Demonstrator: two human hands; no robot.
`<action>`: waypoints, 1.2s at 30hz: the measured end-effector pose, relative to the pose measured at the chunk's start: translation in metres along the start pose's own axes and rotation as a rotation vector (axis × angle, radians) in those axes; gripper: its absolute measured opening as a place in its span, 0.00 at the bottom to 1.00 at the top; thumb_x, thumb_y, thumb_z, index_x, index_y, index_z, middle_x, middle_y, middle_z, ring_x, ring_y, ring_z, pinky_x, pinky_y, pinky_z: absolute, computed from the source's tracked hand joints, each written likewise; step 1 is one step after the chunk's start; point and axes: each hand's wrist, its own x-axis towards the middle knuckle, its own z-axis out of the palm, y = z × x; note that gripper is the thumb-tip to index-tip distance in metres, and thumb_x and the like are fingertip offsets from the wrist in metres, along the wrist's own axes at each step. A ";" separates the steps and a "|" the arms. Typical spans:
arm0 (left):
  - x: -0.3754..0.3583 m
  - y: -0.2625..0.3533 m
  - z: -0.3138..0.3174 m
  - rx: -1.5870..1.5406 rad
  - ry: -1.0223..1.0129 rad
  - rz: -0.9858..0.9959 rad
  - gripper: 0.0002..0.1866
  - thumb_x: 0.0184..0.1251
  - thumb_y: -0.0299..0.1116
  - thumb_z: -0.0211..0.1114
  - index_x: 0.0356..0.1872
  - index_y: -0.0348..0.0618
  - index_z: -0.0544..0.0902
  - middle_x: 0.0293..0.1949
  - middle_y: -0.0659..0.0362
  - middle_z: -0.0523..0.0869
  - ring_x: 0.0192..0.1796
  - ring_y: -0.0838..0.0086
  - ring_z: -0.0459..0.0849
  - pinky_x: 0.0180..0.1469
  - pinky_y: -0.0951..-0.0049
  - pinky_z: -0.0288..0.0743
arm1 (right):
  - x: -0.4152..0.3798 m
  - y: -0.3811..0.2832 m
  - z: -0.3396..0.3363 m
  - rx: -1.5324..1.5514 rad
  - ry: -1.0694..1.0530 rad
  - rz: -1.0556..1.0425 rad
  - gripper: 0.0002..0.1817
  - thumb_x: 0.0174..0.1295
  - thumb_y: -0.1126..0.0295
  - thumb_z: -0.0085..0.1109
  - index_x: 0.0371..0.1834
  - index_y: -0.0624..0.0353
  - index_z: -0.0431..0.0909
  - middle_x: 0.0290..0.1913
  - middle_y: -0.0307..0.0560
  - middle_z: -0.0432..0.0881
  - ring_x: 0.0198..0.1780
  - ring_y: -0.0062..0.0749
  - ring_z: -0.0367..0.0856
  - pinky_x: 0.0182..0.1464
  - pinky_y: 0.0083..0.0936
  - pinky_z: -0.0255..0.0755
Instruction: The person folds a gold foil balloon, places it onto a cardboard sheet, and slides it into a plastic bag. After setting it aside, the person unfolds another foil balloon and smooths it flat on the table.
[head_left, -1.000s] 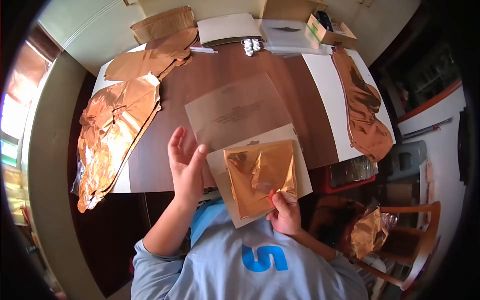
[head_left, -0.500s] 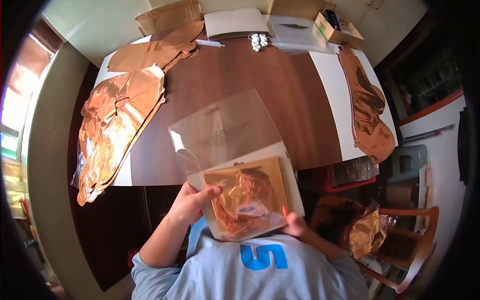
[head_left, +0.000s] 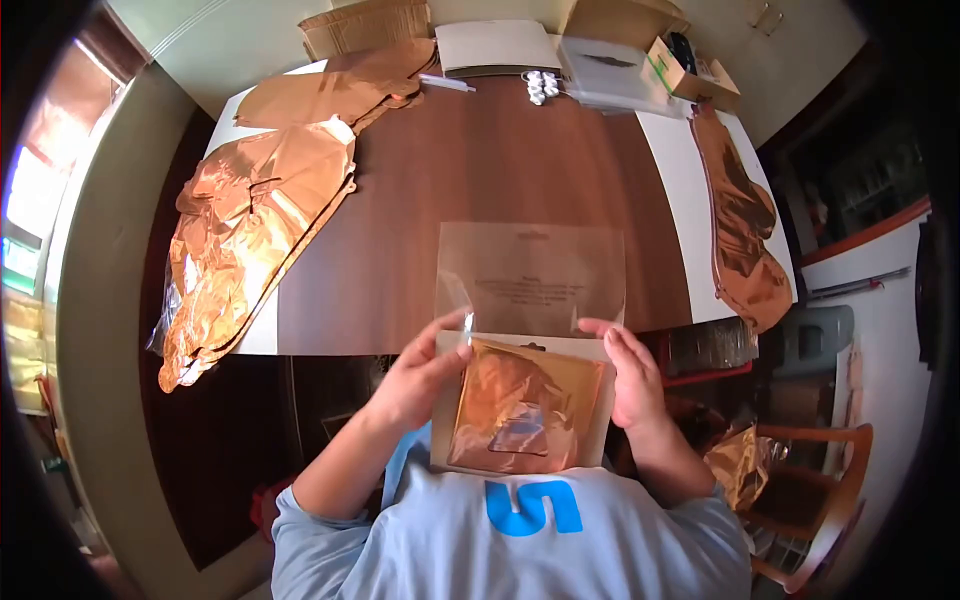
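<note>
A clear plastic bag with a flap carrying small print stands out over the table's front edge. Inside it a white card lies behind a folded copper-coloured foil piece, close against my chest. My left hand pinches the bag at its left edge, near the card's top corner. At the right edge my right hand grips the bag, thumb and forefinger near the upper corner.
Large copper foil sheets cover the table's left side; another foil piece lies on the right. At the back are white rolls, clear bags and an open box. A wooden chair stands at lower right.
The bag has turned from tilted to nearly straight. My right hand has moved up along its right edge to the upper corner, and my left hand has moved slightly up and right.
</note>
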 end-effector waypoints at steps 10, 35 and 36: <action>-0.090 -0.034 0.002 -0.082 0.066 -0.093 0.18 0.80 0.38 0.58 0.64 0.44 0.71 0.45 0.65 0.77 0.46 0.80 0.75 0.52 0.74 0.72 | -0.080 0.033 -0.017 -0.129 0.015 0.269 0.16 0.80 0.62 0.49 0.59 0.60 0.77 0.47 0.36 0.82 0.50 0.14 0.75 0.52 0.16 0.70; -0.032 -0.050 -0.014 0.530 0.138 0.481 0.63 0.60 0.17 0.74 0.82 0.51 0.32 0.77 0.50 0.58 0.70 0.67 0.73 0.66 0.64 0.75 | -0.031 0.041 -0.006 0.249 -0.198 0.102 0.23 0.68 0.75 0.65 0.65 0.62 0.72 0.51 0.43 0.85 0.44 0.23 0.83 0.45 0.22 0.76; -0.028 -0.053 -0.014 0.537 0.173 0.504 0.62 0.59 0.19 0.75 0.82 0.51 0.34 0.76 0.50 0.60 0.68 0.67 0.75 0.64 0.64 0.77 | -0.031 0.045 -0.006 0.280 -0.171 0.119 0.20 0.68 0.75 0.65 0.62 0.62 0.75 0.49 0.43 0.87 0.41 0.23 0.84 0.43 0.22 0.76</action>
